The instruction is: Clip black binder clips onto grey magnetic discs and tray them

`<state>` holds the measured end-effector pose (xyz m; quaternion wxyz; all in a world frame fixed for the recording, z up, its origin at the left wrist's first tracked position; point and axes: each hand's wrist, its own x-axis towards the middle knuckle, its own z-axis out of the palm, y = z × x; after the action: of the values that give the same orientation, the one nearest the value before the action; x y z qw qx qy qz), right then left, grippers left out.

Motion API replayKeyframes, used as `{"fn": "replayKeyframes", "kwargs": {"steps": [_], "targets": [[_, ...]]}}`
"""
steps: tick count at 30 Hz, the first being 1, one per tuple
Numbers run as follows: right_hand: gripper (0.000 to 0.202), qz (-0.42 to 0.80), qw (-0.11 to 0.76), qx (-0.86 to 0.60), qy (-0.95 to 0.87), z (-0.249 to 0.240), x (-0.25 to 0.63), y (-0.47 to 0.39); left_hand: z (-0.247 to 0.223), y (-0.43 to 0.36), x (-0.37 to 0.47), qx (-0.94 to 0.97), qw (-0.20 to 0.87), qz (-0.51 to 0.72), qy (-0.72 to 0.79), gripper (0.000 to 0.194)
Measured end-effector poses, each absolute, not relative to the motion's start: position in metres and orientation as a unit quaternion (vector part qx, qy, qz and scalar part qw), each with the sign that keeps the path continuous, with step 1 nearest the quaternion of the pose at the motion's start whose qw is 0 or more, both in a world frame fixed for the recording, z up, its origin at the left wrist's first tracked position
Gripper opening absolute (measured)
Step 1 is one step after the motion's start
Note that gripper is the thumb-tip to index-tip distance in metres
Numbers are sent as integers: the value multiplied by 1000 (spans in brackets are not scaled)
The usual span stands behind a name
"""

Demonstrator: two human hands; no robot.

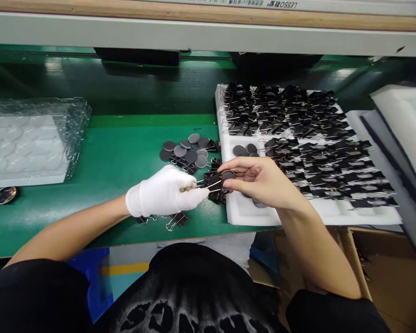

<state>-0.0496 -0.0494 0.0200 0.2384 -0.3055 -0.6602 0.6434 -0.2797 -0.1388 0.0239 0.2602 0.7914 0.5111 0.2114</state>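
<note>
My left hand (171, 192), in a white glove, pinches the wire handles of a black binder clip (213, 181) over the green table. Bare, my right hand (260, 180) holds a dark round disc (228, 175) between thumb and fingers, right at the clip's mouth. Whether the clip's jaws grip the disc, I cannot tell. Just beyond my hands lies a loose pile of grey and black discs (190, 156), with more binder clips among them. A few clips (176, 220) lie near the table's front edge, partly hidden by my glove.
To the right, a white foam tray (235, 217) carries rows of black binder clips (287, 111) and some loose discs (240, 151). Clear plastic trays (27, 143) are stacked at left, near round shiny pieces (5, 195). A cardboard box (388, 273) stands below the table at right.
</note>
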Motion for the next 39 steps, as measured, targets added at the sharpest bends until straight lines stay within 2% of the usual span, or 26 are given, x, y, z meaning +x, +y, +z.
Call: {"fn": "replayKeyframes", "kwargs": {"steps": [6, 9, 12, 14, 16, 19, 23, 29, 33, 35, 39], "targets": [[26, 641, 244, -316, -655, 17, -52, -49, 33, -133, -284, 789, 265, 184, 523, 51], [30, 662, 319, -330, -593, 17, -52, -48, 44, -125, -295, 782, 269, 155, 540, 50], [38, 711, 390, -341, -475, 18, -51, -50, 44, -122, -302, 803, 131, 111, 570, 54], [39, 744, 382, -346, -426, 18, -50, -54, 36, -125, -301, 835, 18, 42, 548, 59], [32, 769, 363, -342, -401, 15, -51, -58, 28, -127, -295, 856, -52, -20, 514, 61], [26, 792, 349, -330, -376, 9, -54, -65, 23, -127, -286, 864, -87, -68, 491, 49], [26, 816, 320, -326, -354, 2, -61, -69, 25, -120, -285, 872, -73, -96, 474, 29], [26, 814, 341, -327, -339, 3, -68, -72, 34, -118, -297, 845, -118, -69, 517, 27], [29, 809, 342, -301, -372, 1, -73, -81, 45, -117, -305, 776, -144, 27, 613, 43], [34, 803, 342, -294, -390, -1, -79, -87, 49, -117, -303, 734, -111, 123, 659, 48], [37, 810, 337, -256, -407, -3, -92, -96, 48, -121, -293, 676, 20, 268, 686, 45]]}}
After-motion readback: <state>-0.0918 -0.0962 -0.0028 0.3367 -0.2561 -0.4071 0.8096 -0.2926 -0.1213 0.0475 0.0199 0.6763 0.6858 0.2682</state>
